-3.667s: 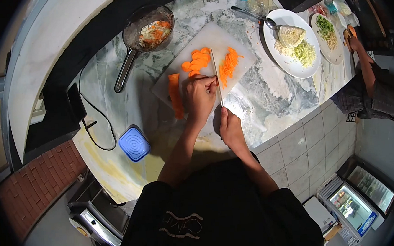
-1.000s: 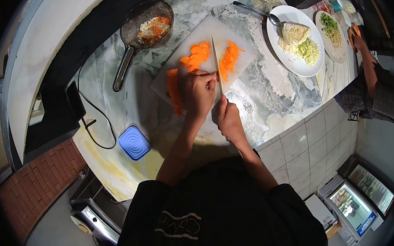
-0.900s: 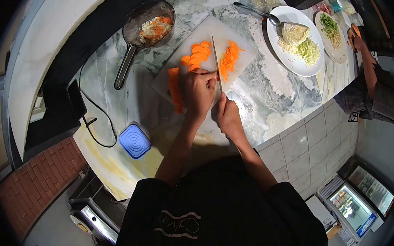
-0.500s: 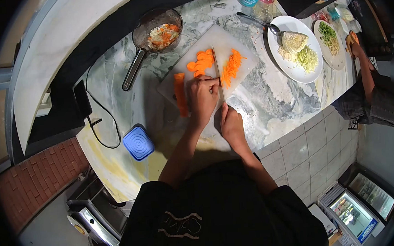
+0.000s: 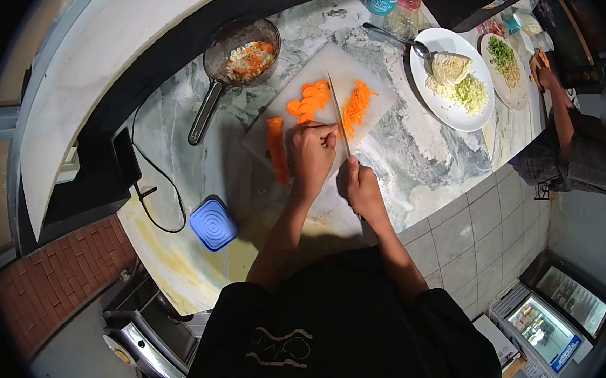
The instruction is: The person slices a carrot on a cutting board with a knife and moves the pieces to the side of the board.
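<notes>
the right hand [image 5: 364,186] is closed around the handle of a knife [image 5: 338,113], whose thin blade runs away from it across a white cutting board [image 5: 332,57]. the left hand [image 5: 312,153] sits just beside the right hand, on its left, fingers curled down onto the board with the fingertips [image 5: 326,132] right against the blade; what they pin there is mostly hidden under the hand. beyond the left hand's knuckles lies a pile of round carrot slices [image 5: 309,99], on the left side of the blade. on the blade's other side, ahead of the right hand, lies a heap of thin carrot strips [image 5: 357,104]. a long carrot piece [image 5: 277,149] lies on the board just left of the left hand, apart from it.

the board rests on a marbled surface [image 5: 413,153]. further out and to the left of both hands stands a pan [image 5: 217,53] holding mixed chopped vegetables. to the right of the hands, well apart, a white plate [image 5: 427,75] carries cabbage. a blue lid [image 5: 212,224] lies on the surface near the left forearm. another person's arm [image 5: 564,121] shows at the far right.
</notes>
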Demonstrator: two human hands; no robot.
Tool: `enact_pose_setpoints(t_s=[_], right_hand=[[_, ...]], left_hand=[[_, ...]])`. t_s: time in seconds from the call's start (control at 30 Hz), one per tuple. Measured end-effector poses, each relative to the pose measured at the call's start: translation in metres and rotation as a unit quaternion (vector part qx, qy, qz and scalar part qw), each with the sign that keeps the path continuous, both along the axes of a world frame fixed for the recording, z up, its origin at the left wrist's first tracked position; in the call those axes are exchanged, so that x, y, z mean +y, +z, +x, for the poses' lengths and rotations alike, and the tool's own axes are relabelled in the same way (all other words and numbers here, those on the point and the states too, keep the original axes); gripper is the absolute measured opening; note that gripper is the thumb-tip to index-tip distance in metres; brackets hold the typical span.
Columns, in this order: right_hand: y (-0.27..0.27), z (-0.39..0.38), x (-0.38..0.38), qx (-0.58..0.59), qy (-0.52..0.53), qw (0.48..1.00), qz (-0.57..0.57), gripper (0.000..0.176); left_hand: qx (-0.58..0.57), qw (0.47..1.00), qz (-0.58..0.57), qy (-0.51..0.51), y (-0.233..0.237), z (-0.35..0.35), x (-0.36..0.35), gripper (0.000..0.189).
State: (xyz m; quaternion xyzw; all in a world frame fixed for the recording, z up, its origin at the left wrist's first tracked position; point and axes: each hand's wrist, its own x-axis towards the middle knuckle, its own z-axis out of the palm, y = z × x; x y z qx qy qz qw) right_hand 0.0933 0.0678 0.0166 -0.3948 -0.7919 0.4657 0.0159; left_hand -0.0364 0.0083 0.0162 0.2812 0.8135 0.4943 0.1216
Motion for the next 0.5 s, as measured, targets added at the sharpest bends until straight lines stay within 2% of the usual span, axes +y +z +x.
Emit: enact_pose_setpoints(t_s=[0.07,0.17,0.27,0.4,0.5], right_hand=[[-0.003,0.000,0.004,-0.006,-0.020,0.996,-0.086,0.063],[-0.014,0.003,0.007,-0.003,-0.021,0.992,-0.123,0.067],[-0.003,0.000,0.007,-0.024,-0.037,0.983,-0.177,0.069],[0.001,0.001,0.002,-0.032,-0.050,0.978,-0.202,0.070],[-0.004,0.004,0.001,-0.012,-0.018,0.985,-0.174,0.069]], left_hand=[[-0.002,1.000,-0.007,0.004,0.001,0.000,0.001,0.017],[-0.039,0.999,0.029,0.021,0.001,0.002,0.002,0.017],[-0.058,0.998,0.009,0.030,-0.003,0.000,0.002,0.017],[-0.059,0.997,0.032,0.044,-0.007,0.002,0.002,0.015],[-0.060,0.997,0.038,0.042,-0.012,0.001,0.001,0.015]])
